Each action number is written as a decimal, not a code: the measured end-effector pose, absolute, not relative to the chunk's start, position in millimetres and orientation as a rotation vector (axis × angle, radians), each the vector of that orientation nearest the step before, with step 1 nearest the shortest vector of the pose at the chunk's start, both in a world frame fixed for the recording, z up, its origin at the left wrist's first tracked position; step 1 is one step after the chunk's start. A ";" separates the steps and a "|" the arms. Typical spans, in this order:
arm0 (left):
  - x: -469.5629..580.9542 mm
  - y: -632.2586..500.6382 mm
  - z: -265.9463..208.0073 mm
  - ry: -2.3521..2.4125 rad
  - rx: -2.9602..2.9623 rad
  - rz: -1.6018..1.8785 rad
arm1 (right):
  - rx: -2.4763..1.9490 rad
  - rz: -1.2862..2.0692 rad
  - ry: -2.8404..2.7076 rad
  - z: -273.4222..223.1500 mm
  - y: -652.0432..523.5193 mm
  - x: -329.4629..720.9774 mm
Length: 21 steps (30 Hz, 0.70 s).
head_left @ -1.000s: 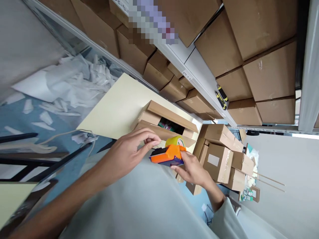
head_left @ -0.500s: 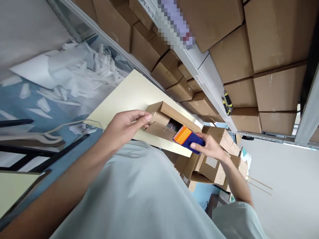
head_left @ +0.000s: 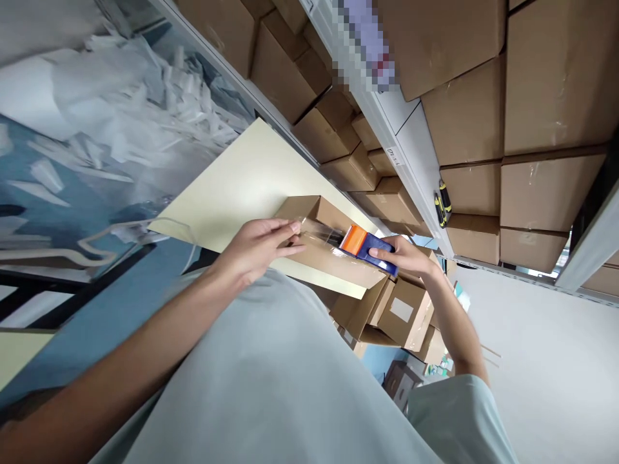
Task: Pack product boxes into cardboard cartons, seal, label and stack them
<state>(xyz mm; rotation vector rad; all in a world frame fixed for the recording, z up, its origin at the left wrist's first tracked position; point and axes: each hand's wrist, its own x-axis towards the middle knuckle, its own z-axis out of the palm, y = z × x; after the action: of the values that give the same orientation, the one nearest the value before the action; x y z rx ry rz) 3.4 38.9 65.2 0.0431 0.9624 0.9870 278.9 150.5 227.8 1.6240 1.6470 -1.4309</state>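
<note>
A cardboard box [head_left: 338,261] lies on the pale yellow board in front of me. My right hand [head_left: 403,253] grips a blue and orange tape dispenser [head_left: 370,250] above the box's top. From the dispenser, a strip of clear packing tape [head_left: 320,231] runs across the box toward my left hand [head_left: 264,248]. The fingers of that hand are closed at the box's near-left end, by the tape's free end. The tape is see-through, so its exact edge is hard to make out.
The yellow board [head_left: 236,187] extends left of the box. Shelves [head_left: 401,151] stacked with cardboard boxes rise behind it, with yellow-black cutters [head_left: 442,203] on one ledge. White scraps [head_left: 120,122] cover the blue floor at left. An open carton [head_left: 367,309] stands at right.
The tape dispenser has moved slightly up in the view, and clear tape now shows stretched over the box. My left hand has shifted slightly right. The view has tilted a little.
</note>
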 end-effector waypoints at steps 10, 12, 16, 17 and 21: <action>-0.3 47.0 59.1 0.931 0.023 0.993 | 1.634 -1.428 1.664 227.9 155.5 272.3; -0.6 47.1 57.9 0.924 0.008 0.998 | 1.633 -1.438 1.655 223.1 155.5 274.2; -0.8 46.1 55.8 0.921 -0.052 1.002 | 1.628 -1.448 1.633 207.1 154.3 279.1; -0.9 45.9 55.1 0.921 -0.063 0.998 | 1.626 -1.444 1.638 202.5 153.5 280.5; -1.1 45.6 50.3 0.948 -0.052 0.985 | 1.619 -1.465 1.662 184.9 148.0 285.5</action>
<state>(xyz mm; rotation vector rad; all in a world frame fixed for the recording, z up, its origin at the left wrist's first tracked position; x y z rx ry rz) -1.1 45.6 50.3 -0.0517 0.9481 0.9853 285.5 148.0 184.9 1.6195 1.6620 -1.4653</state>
